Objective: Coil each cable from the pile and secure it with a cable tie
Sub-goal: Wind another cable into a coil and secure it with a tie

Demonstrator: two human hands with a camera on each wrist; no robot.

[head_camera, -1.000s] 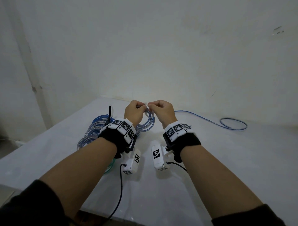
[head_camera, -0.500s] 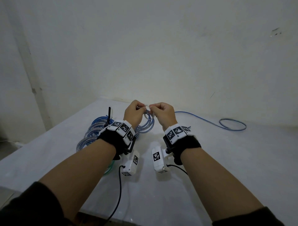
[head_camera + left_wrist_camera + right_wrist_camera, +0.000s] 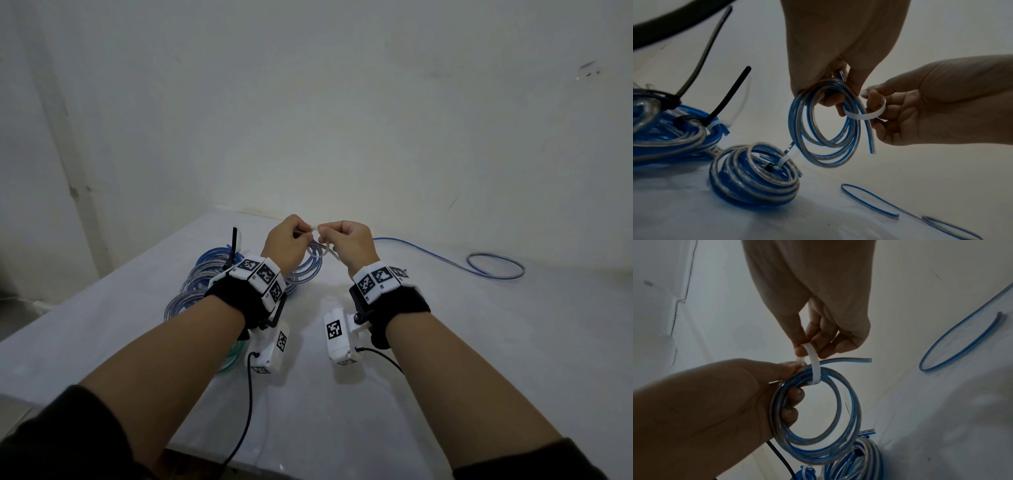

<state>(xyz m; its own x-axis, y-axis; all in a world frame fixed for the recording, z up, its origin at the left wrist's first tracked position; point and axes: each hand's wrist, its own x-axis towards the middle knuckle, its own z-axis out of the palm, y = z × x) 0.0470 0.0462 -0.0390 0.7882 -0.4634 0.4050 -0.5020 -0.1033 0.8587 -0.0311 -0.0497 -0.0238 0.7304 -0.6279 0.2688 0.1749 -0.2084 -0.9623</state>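
Both hands meet in the air above the far middle of the table [image 3: 445, 342]. Left hand [image 3: 286, 245] has its fingers curled through a small blue-and-clear coil [image 3: 826, 128], gripping the bundled turns at the top so the loops hang down beneath it. Right hand [image 3: 349, 245] pinches a white cable tie [image 3: 815, 363] between thumb and fingertips; the tie bends in a loop around the coil's strands just beside the left thumb, and its head sits where the two hands touch. One cut end of the coil's cable sticks out loose toward the right.

Left of the hands, on the table, lie several finished coils [image 3: 756, 175] in blue and clear, close together, each bound with ties whose black and white tails stand up. Far to the right a loose blue cable [image 3: 493, 265] trails across the surface and curls into one flat loop, well apart from the hands. Behind it all stands a plain pale wall [image 3: 342, 102].
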